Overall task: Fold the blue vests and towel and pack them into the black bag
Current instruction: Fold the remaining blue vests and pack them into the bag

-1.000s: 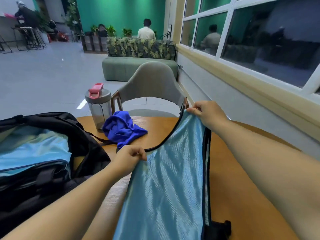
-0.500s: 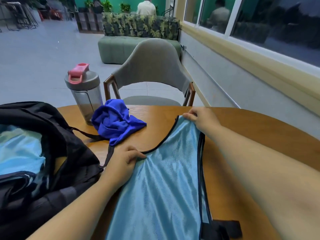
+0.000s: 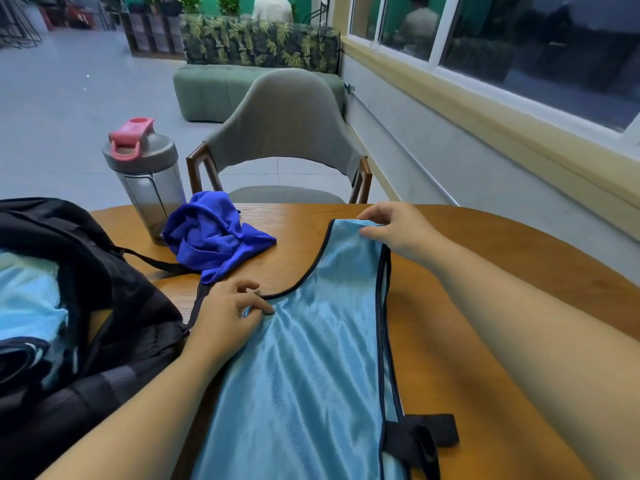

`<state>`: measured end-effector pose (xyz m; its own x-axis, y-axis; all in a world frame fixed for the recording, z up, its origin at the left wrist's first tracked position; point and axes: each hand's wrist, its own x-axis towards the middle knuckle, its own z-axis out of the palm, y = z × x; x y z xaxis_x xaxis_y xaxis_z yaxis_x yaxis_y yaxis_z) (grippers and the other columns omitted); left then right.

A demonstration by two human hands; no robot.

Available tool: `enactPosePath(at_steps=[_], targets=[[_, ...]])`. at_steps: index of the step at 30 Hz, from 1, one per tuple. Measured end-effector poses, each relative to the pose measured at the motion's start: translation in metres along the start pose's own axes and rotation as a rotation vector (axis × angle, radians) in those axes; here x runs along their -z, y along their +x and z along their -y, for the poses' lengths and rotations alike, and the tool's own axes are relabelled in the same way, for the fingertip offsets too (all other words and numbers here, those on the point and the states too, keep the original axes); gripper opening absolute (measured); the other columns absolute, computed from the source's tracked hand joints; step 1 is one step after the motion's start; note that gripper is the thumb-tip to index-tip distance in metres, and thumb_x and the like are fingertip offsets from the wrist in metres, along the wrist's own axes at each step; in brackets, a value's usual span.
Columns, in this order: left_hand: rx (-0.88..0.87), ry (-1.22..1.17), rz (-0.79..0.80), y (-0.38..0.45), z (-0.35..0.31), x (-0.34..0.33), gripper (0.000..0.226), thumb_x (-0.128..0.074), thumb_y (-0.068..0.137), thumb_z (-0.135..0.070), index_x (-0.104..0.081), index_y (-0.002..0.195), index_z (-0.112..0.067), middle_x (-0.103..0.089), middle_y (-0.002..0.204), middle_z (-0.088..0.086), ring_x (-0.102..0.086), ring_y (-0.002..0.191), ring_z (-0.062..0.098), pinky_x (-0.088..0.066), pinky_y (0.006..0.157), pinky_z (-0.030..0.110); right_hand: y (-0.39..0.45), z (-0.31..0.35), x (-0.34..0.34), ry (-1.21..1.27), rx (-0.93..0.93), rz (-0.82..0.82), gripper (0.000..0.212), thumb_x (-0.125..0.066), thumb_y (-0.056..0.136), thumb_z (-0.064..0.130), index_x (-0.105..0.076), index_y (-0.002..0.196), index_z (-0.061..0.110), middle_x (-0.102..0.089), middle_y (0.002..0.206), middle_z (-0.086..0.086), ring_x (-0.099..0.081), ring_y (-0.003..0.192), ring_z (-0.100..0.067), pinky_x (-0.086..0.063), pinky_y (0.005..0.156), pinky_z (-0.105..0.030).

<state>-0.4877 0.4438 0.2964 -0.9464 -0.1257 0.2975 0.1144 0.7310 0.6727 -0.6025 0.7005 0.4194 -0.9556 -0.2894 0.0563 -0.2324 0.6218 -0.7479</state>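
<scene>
Light-blue mesh vest (image 3: 304, 368) lies unfolded, both hands' fingers (image 3: 254, 299) pinching its shoulders, royal-blue towel (image 3: 214, 237) beyond unfolded, one vest already inside the black bag (image 3: 104, 271) leftward.

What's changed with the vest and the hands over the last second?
The light blue vest came down from being held up and now lies on the table. The right hand still pinches its shoulder strap; the left hand still holds the neckline. Towel, bottle and bag stayed put.
</scene>
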Motion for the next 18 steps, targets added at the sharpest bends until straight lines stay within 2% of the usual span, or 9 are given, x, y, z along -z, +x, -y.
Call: enactPosePath(at_steps=[2, 5, 7, 8, 12, 15, 18], targets=[[0.003, 0.015, 0.000, 0.000, -0.002, 0.002, 0.043, -0.054, 0.068, -0.027, -0.057, 0.066, -0.070, -0.051, 0.098, -0.028, -0.052, 0.105, 0.013, -0.040, 0.100, 0.045, -0.014, 0.011, 0.004, 0.037, 0.015, 0.013, 0.005, -0.068, 0.088, 0.015, -0.068, 0.091, 0.019, -0.067, 0.087, 0.004, -0.061, 0.080, -0.008, -0.048, 0.068, -0.017], [0.005, 0.015, -0.011, 0.001, -0.002, 0.001, 0.040, -0.049, 0.066, -0.028, -0.060, 0.069, -0.066, -0.055, 0.099, -0.020, -0.052, 0.103, 0.010, -0.040, 0.100, 0.045, -0.039, 0.027, 0.008, 0.082, 0.049, 0.058, 0.006, -0.070, 0.086, 0.014, -0.068, 0.084, 0.019, -0.067, 0.083, 0.003, -0.060, 0.077, -0.009, -0.050, 0.076, -0.025], [0.021, 0.016, -0.004, 0.001, -0.002, 0.001, 0.038, -0.046, 0.066, -0.028, -0.062, 0.059, -0.061, -0.055, 0.101, -0.018, -0.052, 0.107, 0.013, -0.038, 0.102, 0.044, -0.058, 0.037, 0.010, 0.110, 0.076, 0.117, 0.007, -0.072, 0.084, 0.012, -0.069, 0.083, 0.019, -0.066, 0.078, 0.003, -0.058, 0.072, -0.007, -0.049, 0.073, -0.024], [0.027, 0.015, 0.001, 0.001, -0.002, 0.001, 0.037, -0.046, 0.066, -0.028, -0.060, 0.055, -0.060, -0.055, 0.101, -0.018, -0.051, 0.109, 0.014, -0.037, 0.102, 0.044, -0.067, 0.040, 0.010, 0.121, 0.081, 0.172, 0.008, -0.072, 0.083, 0.011, -0.069, 0.083, 0.019, -0.066, 0.076, 0.004, -0.057, 0.070, -0.006, -0.048, 0.071, -0.023], [0.034, 0.004, 0.003, 0.001, -0.003, 0.000, 0.034, -0.044, 0.066, -0.026, -0.059, 0.063, -0.057, -0.056, 0.100, -0.017, -0.052, 0.109, 0.017, -0.037, 0.102, 0.045, -0.101, 0.044, 0.003, 0.112, 0.051, 0.481, 0.006, -0.071, 0.083, 0.012, -0.070, 0.088, 0.016, -0.067, 0.077, 0.002, -0.057, 0.069, -0.008, -0.047, 0.069, -0.022], [0.038, -0.002, 0.004, 0.003, -0.001, 0.000, 0.032, -0.044, 0.065, -0.026, -0.061, 0.065, -0.052, -0.056, 0.099, -0.016, -0.053, 0.108, 0.020, -0.038, 0.100, 0.047, -0.120, 0.041, -0.010, 0.141, 0.024, 0.593, 0.009, -0.070, 0.084, 0.006, -0.070, 0.088, 0.014, -0.066, 0.079, 0.001, -0.055, 0.069, -0.007, -0.044, 0.068, -0.021], [0.050, -0.003, 0.012, 0.004, 0.000, 0.000, 0.028, -0.044, 0.066, -0.026, -0.062, 0.065, -0.048, -0.057, 0.099, -0.015, -0.054, 0.109, 0.020, -0.039, 0.099, 0.048, -0.132, 0.034, -0.021, 0.126, 0.017, 0.676, 0.011, -0.068, 0.086, 0.005, -0.071, 0.091, 0.014, -0.063, 0.076, 0.005, -0.050, 0.063, -0.002, -0.040, 0.062, -0.013]])
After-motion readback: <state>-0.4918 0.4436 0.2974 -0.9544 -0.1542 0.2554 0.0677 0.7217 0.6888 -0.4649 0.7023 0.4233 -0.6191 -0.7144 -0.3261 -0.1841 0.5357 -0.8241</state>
